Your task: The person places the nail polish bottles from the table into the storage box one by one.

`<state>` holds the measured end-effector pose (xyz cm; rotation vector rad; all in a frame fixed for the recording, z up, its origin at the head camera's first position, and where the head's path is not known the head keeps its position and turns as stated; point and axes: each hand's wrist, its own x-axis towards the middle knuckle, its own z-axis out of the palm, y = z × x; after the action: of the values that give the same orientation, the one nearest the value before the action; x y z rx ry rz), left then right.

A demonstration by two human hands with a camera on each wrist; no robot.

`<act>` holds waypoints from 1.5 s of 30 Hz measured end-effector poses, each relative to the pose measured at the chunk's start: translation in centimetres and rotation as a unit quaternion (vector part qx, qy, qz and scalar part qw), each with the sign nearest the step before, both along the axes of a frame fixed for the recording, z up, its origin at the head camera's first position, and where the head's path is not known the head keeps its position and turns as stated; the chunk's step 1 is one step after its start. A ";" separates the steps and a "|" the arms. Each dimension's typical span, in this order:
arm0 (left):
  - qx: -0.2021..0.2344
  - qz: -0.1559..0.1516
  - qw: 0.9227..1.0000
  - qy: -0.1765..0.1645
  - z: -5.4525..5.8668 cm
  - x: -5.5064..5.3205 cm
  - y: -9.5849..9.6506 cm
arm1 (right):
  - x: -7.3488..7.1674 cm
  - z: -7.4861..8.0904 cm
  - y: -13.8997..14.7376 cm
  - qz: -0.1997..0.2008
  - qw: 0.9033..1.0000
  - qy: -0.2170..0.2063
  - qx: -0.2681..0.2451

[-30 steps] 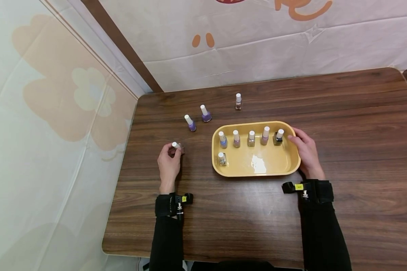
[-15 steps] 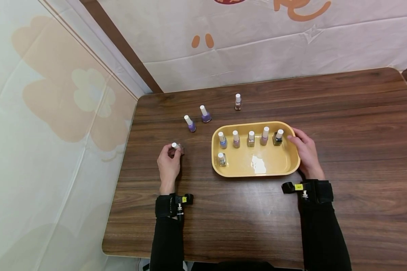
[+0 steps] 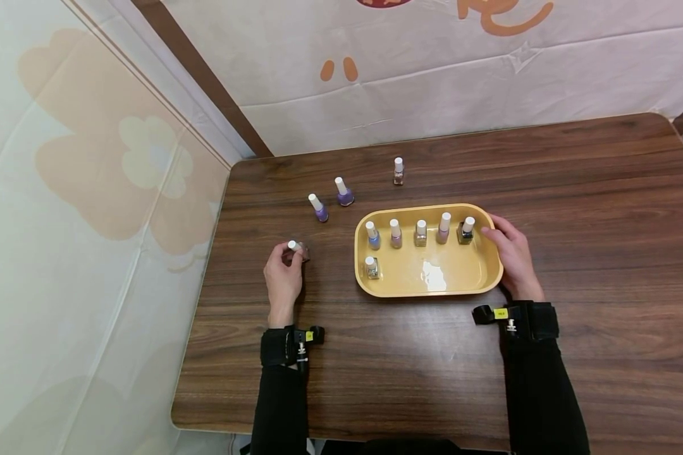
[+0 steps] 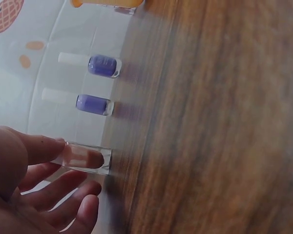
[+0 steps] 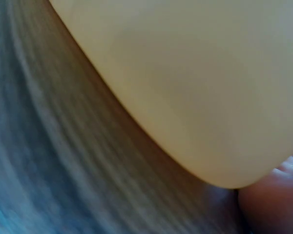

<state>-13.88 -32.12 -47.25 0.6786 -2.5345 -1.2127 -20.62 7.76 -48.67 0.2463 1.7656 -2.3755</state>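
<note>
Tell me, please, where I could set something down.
The table is bare right of the right hand, and between the sleeves before the tray. Inside, the tray's front right is free; its back row of bottles is crowded.

table (image 3: 620,265): brown, wood-grained | back sheet (image 3: 444,95): white, creased | left sheet (image 3: 40,303): flower print (image 3: 139,148)

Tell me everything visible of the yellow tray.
The yellow tray is shallow, glossy and plastic-looking, with rounded corners and a raised rim. It sits on the brown table, light glinting off its floor. Six white-capped nail polish bottles stand inside: five in a row along the far side, one at the near left. The right hand grips its right end.
</note>
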 end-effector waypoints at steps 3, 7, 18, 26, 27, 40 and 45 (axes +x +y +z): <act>-0.002 0.000 1.000 0.000 0.0 -0.1 0.0 | 0.0 0.0 0.0 0.000 1.000 0.003 0.001; 0.002 -0.003 1.000 0.001 0.0 -0.1 0.1 | 0.0 0.0 0.0 0.000 1.000 0.005 0.000; 0.002 -0.003 1.000 0.010 0.2 0.3 0.2 | 0.0 0.1 0.0 0.000 1.000 0.000 0.003; -0.002 -0.009 1.000 0.010 0.7 0.3 0.5 | 0.1 0.0 0.0 -0.001 1.000 0.004 -0.008; -0.003 -0.009 1.000 0.010 0.8 0.3 0.6 | 0.1 0.0 0.0 0.000 1.000 0.005 -0.011; 0.012 -0.027 0.999 0.022 1.8 0.3 1.5 | 0.1 0.1 -0.1 -0.001 1.000 0.008 -0.013; 0.013 -0.042 0.999 0.030 2.2 0.5 2.1 | 0.1 0.1 -0.1 -0.001 1.000 0.007 -0.001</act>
<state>-13.40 -30.06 -45.06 0.5387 -2.5243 -1.2748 -20.52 7.70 -48.56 0.2326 1.7699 -2.3851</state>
